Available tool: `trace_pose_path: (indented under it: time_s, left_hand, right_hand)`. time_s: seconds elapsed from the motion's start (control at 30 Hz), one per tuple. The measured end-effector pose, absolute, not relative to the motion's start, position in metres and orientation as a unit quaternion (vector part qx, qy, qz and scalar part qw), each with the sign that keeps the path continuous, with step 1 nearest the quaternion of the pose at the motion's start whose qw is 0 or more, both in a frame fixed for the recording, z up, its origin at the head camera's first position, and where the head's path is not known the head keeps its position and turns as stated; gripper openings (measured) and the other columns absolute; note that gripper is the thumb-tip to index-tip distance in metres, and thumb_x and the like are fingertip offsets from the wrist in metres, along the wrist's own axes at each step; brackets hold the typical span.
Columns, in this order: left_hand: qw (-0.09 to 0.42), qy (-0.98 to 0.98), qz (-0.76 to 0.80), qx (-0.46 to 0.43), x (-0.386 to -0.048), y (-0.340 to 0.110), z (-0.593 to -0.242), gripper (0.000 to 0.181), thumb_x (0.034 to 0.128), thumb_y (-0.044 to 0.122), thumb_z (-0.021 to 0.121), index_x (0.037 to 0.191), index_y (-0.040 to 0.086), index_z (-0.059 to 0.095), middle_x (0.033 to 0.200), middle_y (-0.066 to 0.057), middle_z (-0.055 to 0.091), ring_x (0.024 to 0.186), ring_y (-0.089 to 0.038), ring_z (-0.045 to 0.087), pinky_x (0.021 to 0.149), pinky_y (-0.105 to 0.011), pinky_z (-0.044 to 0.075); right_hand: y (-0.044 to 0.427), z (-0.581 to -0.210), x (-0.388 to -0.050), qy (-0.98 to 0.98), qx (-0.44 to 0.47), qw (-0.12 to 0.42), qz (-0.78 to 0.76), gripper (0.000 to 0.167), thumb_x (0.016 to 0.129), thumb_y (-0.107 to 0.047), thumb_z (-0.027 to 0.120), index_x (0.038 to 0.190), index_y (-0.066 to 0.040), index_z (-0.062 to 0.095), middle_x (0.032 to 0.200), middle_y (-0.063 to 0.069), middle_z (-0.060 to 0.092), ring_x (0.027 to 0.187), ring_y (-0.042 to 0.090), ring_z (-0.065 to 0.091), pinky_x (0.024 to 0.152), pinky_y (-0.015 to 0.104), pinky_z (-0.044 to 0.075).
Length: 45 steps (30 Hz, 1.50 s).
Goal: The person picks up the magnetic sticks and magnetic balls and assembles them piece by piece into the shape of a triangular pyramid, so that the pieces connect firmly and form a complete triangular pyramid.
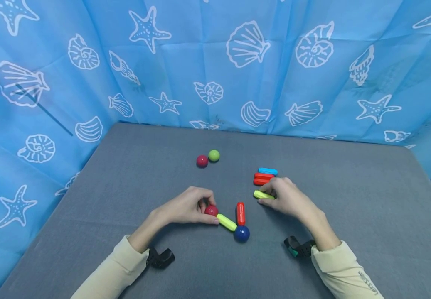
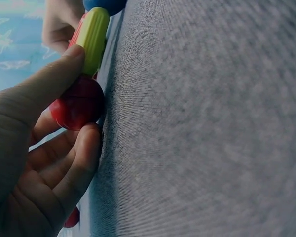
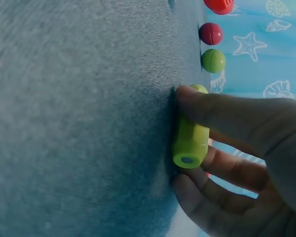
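Note:
My left hand [image 1: 190, 206] holds a dark red ball [image 1: 211, 210] between thumb and fingers. From that ball a yellow-green rod [image 1: 227, 222] runs to a dark blue ball [image 1: 242, 234], and a red rod [image 1: 240, 213] also meets the blue ball, all lying on the grey cloth. In the left wrist view the thumb lies along the ball and the end of the yellow-green rod [image 2: 94, 42]. Farther right, my right hand [image 1: 288, 197] pinches a second yellow-green rod [image 1: 263, 194] at the cloth; its end [image 3: 190, 153] shows a grey disc in the right wrist view.
Just beyond my right hand lie two red rods [image 1: 263, 179] side by side and a blue rod [image 1: 268, 171]. Farther back, a red ball [image 1: 202, 161] and a green ball [image 1: 213, 155] sit together. A blue shell-patterned curtain [image 1: 208, 62] borders the grey table [image 1: 155, 153].

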<state>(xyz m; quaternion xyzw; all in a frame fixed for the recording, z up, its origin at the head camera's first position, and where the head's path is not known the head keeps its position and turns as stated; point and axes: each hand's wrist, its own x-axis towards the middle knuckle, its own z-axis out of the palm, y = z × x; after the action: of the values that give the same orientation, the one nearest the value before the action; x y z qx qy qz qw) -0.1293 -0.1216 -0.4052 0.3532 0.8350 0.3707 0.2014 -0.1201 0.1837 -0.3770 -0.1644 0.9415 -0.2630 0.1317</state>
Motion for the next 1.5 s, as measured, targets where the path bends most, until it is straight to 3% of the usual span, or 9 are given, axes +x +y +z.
trace_pose_path:
  time_s: [0.13, 0.33, 0.53, 0.8, 1.5]
  left_hand:
    - [0.202, 0.835, 0.371, 0.351, -0.129, -0.122, -0.405, 0.026, 0.0837, 0.030, 0.085, 0.100, 0.018, 0.068, 0.088, 0.005, 0.064, 0.067, -0.003, 0.057, 0.061, -0.017, 0.048]
    - [0.200, 0.837, 0.371, 0.349, -0.129, -0.121, -0.406, 0.027, 0.0833, 0.030, 0.085, 0.101, 0.018, 0.068, 0.089, 0.005, 0.065, 0.067, -0.003, 0.057, 0.062, -0.017, 0.049]
    - [0.199, 0.838, 0.372, 0.347, -0.129, -0.121, -0.406, 0.028, 0.0830, 0.030, 0.086, 0.101, 0.018, 0.068, 0.089, 0.005, 0.065, 0.067, -0.003, 0.057, 0.062, -0.017, 0.049]
    - [0.195, 0.835, 0.377, 0.349, -0.129, -0.120, -0.406, 0.027, 0.0828, 0.030, 0.086, 0.100, 0.017, 0.069, 0.087, 0.005, 0.066, 0.065, -0.002, 0.057, 0.061, -0.017, 0.050]
    - [0.193, 0.832, 0.383, 0.351, -0.130, -0.120, -0.407, 0.027, 0.0830, 0.029, 0.086, 0.098, 0.016, 0.069, 0.083, 0.005, 0.067, 0.064, -0.001, 0.058, 0.059, -0.017, 0.050]
  right_hand:
    - [0.184, -0.378, -0.120, 0.940, -0.186, 0.113, -0.262, 0.027, 0.088, -0.010, 0.079, 0.112, 0.001, 0.076, 0.097, 0.009, 0.077, 0.082, 0.014, 0.066, 0.075, 0.037, 0.058]
    - [0.177, -0.375, -0.115, 0.937, -0.240, 0.053, -0.248, 0.025, 0.092, -0.009, 0.075, 0.116, -0.005, 0.074, 0.116, 0.012, 0.073, 0.108, 0.029, 0.067, 0.095, 0.053, 0.054]
    - [0.164, -0.365, -0.114, 0.927, -0.266, 0.032, -0.264, 0.025, 0.091, -0.010, 0.076, 0.116, -0.009, 0.074, 0.105, 0.003, 0.067, 0.093, 0.017, 0.060, 0.082, 0.037, 0.054]
    - [0.150, -0.356, -0.115, 0.913, -0.289, 0.057, -0.282, 0.026, 0.092, -0.013, 0.076, 0.118, -0.013, 0.074, 0.104, 0.001, 0.064, 0.091, 0.018, 0.058, 0.075, 0.027, 0.049]
    - [0.116, -0.361, -0.111, 0.914, -0.334, 0.074, -0.216, 0.024, 0.087, -0.014, 0.081, 0.111, -0.013, 0.078, 0.092, -0.002, 0.059, 0.084, 0.012, 0.049, 0.074, 0.025, 0.042]
